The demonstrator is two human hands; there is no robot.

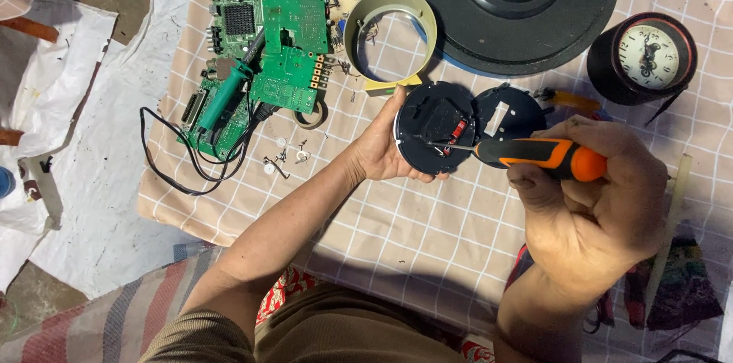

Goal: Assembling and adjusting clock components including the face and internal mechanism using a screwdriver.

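Left hand [382, 151] cups a round black plastic clock back [435, 128], light, fragile, by its nine-o'clock rim; right hand [592, 203] clamps an orange-handled screwdriver [534, 153].

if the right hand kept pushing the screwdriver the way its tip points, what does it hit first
Probably the small red part inside the round black clock back; the screwdriver in the right hand already nearly touches it.

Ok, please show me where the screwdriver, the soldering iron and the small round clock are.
screwdriver [544, 154], head view, on the orange handle.
soldering iron [224, 94], head view, on the green grip.
small round clock [650, 56], head view, on the pale dial.
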